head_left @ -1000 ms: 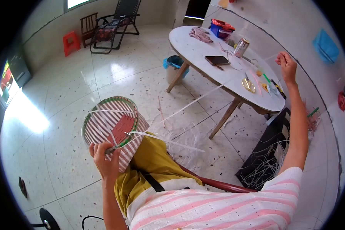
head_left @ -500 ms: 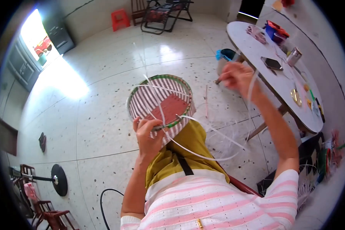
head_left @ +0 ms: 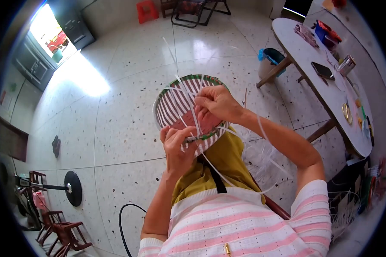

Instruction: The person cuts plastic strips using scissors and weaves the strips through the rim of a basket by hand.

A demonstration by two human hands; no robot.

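Observation:
A round woven basket (head_left: pixel 168 108) with white and dark stripes, a reddish bottom and a green-bound rim rests against my lap, its mouth facing up. My left hand (head_left: pixel 178 147) is closed on the near rim, thumb and fingers on either side of it. Above the right part of the basket's mouth, my right hand (head_left: pixel 218 103) is pinched on a thin white plastic strip (head_left: pixel 261 126), which trails past the forearm. Other loose white strips (head_left: pixel 172 53) cross the opening and stick out beyond the far rim. The right fingertips partly hide the strip between them.
On the right stands a white table (head_left: pixel 296 47) bearing a phone (head_left: pixel 323 70), a can (head_left: pixel 346 65), scissors (head_left: pixel 346 113) and a blue container (head_left: pixel 328 34). A bin (head_left: pixel 270 62) is beside its leg. Loose strips (head_left: pixel 266 158) lie on the floor to my right.
My right hand has swung from out by the table inward and down to the basket. My left hand stays on the rim. The whole view has shifted slightly.

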